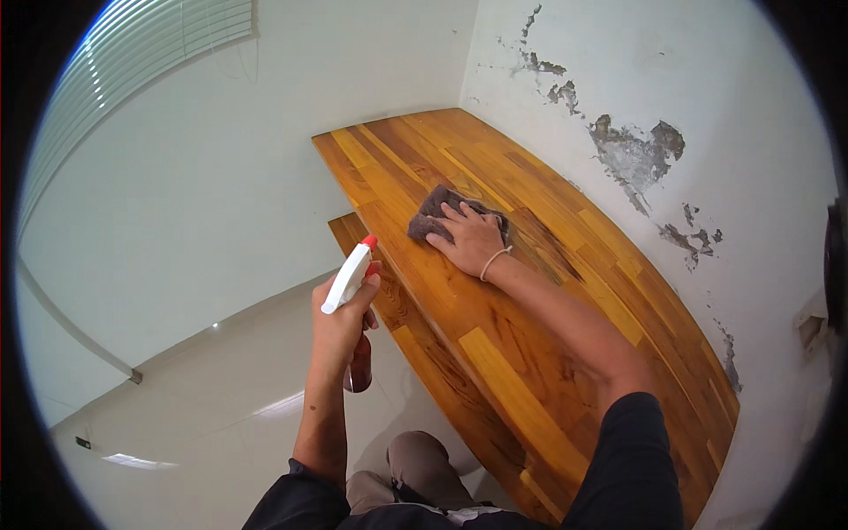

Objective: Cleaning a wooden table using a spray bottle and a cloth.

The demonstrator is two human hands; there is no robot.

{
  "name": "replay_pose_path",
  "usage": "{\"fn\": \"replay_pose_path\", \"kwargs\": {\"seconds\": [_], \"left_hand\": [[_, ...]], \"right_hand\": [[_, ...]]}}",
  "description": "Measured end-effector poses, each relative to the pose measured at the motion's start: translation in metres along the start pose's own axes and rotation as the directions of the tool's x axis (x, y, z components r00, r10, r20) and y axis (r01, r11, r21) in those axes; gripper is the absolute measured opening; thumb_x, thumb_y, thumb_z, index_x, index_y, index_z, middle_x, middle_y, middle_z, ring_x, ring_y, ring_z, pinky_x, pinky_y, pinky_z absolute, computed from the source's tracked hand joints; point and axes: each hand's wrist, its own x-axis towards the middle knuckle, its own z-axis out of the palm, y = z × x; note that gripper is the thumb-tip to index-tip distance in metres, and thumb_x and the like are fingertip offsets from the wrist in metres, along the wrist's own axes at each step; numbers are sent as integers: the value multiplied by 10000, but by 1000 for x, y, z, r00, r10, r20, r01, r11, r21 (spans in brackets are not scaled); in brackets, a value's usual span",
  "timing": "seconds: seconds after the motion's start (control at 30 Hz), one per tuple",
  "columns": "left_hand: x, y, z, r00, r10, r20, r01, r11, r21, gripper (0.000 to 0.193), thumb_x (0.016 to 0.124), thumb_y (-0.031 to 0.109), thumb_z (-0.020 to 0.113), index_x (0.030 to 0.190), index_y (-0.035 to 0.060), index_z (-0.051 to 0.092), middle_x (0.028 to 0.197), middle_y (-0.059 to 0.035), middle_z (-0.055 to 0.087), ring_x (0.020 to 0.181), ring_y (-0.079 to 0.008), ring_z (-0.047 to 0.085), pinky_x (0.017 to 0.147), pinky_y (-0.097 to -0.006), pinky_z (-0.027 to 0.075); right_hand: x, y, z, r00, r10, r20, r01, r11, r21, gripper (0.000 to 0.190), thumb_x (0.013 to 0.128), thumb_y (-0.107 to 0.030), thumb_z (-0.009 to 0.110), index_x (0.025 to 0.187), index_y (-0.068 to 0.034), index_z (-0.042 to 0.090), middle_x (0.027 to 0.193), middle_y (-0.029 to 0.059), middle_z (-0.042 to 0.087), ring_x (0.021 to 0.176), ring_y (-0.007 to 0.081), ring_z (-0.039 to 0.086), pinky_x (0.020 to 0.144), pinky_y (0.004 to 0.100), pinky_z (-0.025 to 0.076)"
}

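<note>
My left hand [344,308] is wrapped around a spray bottle [358,368] with a white and red trigger head, held upright beside the wooden surface's left edge, above the floor. The fingers partly hide the bottle's neck and trigger. My right hand [469,240], with a pale band at the wrist, presses a folded grey-brown cloth [432,211] against the upper wooden surface [530,318]. The fingers are spread over the cloth, whose right part shows past the knuckles.
A lower wooden board [424,358] runs under the upper one's left edge. Behind stands a white wall with peeling plaster [629,156]. Window blinds [159,46] hang at the upper left. Glossy pale floor tiles [218,397] lie at the lower left.
</note>
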Motion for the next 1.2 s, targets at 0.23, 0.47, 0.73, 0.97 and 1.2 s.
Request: {"fn": "replay_pose_path", "kwargs": {"seconds": [0.23,0.47,0.73,0.97,1.2], "left_hand": [[2,-42,-64,994,-28,104,38,994,-100,230,834,111,630,999,-49,644,719,-36,592,492,-87,492,415,-247,404],[8,-19,-128,959,-180,218,183,983,6,241,840,140,623,1012,-26,654,772,-55,633,476,-105,504,450,-244,392],[22,18,-126,937,-49,346,100,986,-131,323,863,123,582,1149,-29,584,988,-96,663,471,-101,502,460,-240,397],[39,48,-64,869,-16,494,126,974,-190,476,900,167,534,1334,7,426,1136,-157,611,484,-148,553,482,-259,469],[76,103,24,658,107,745,93,971,-221,537,886,212,572,1352,7,402,1179,-217,575,473,-182,590,425,-261,477]], "right_hand": [[-46,-42,-9,997,-18,-78,22,999,48,471,890,-524,468,1228,-223,599,1395,71,456,1294,303,392,980,441,288],[-32,-74,-7,998,55,-37,-53,998,38,461,889,-522,464,1237,-249,594,1397,86,454,1308,298,375,971,427,273],[73,-75,24,977,193,-93,-194,981,-1,491,859,-567,459,1235,-280,590,1395,67,447,1275,299,374,984,480,240],[118,-4,43,957,252,-140,-260,965,-43,410,877,-500,483,1171,-248,616,1322,39,502,1239,277,414,981,511,278],[-60,174,-34,678,703,-214,-735,640,-224,374,888,-422,498,1119,-160,633,1231,63,550,1148,280,497,934,506,388]]}}
